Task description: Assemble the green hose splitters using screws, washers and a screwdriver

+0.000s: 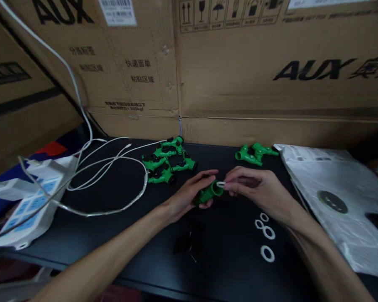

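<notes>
My left hand (193, 193) is wrapped around a green pipe fitting (208, 193), its round open end facing toward the right. Between thumb and fingers, my right hand (250, 184) pinches a white ring (221, 184) right at that opening; whether the ring touches the rim I cannot tell. Below my right hand several loose white rings (267, 253) lie on the black table (229, 260). Small black parts (187, 244) lie in front of my left hand, too dark to make out.
Several green fittings with black parts (168, 161) sit at the back left, and more green fittings (256, 154) at the back right. White cables (113, 212) loop from a power strip (39, 209). A white plastic package (337, 201) lies at right. Cardboard boxes (227, 84) wall off the back.
</notes>
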`<move>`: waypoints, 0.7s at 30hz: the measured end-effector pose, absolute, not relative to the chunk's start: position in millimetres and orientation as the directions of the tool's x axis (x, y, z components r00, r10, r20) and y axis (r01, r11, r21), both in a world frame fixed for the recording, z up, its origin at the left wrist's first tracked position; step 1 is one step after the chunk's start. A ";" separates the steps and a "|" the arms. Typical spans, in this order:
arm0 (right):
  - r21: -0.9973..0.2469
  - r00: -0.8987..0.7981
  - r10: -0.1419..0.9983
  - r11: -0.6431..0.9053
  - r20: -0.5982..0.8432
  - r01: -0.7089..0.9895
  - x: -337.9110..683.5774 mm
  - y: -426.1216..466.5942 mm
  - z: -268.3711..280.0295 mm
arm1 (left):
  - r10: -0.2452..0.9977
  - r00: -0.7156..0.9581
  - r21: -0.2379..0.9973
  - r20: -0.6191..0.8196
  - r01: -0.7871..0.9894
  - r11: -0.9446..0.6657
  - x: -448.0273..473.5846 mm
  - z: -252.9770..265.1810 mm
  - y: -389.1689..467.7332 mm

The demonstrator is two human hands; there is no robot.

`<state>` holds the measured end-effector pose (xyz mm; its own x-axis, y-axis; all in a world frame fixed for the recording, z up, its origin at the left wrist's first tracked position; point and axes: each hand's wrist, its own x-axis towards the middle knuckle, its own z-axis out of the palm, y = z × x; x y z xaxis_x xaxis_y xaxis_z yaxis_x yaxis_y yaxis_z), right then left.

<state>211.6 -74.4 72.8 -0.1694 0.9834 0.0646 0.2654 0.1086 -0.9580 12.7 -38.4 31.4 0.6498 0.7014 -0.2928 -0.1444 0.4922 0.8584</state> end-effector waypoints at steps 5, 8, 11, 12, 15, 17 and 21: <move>-0.986 -0.162 0.984 0.094 0.071 0.141 205.0 -77.2 53.2 | 0.748 0.611 0.881 -0.258 -0.169 0.442 12.5 28.4 -38.8; -0.974 -0.147 0.977 0.175 0.154 0.143 201.9 -78.8 46.0 | 0.743 0.610 0.878 -0.275 -0.156 0.453 12.1 28.8 -39.2; -0.952 -0.147 0.966 0.238 0.212 0.192 201.0 -81.0 42.8 | 0.732 0.622 0.878 -0.278 -0.145 0.456 12.0 29.7 -39.0; -0.941 -0.155 0.961 0.259 0.229 0.217 201.0 -82.1 42.9 | 0.730 0.623 0.878 -0.279 -0.142 0.457 12.0 30.2 -38.8; -0.895 -0.169 0.951 0.303 0.261 0.326 200.7 -85.1 46.0 | 0.728 0.625 0.880 -0.282 -0.135 0.456 11.4 32.3 -38.3; -0.868 -0.165 0.948 0.317 0.273 0.382 200.2 -86.1 48.0 | 0.728 0.627 0.881 -0.278 -0.136 0.454 10.5 34.2 -38.3; -0.842 -0.192 0.938 0.344 0.289 0.415 200.2 -85.5 48.9 | 0.718 0.635 0.883 -0.286 -0.117 0.455 9.3 36.4 -39.5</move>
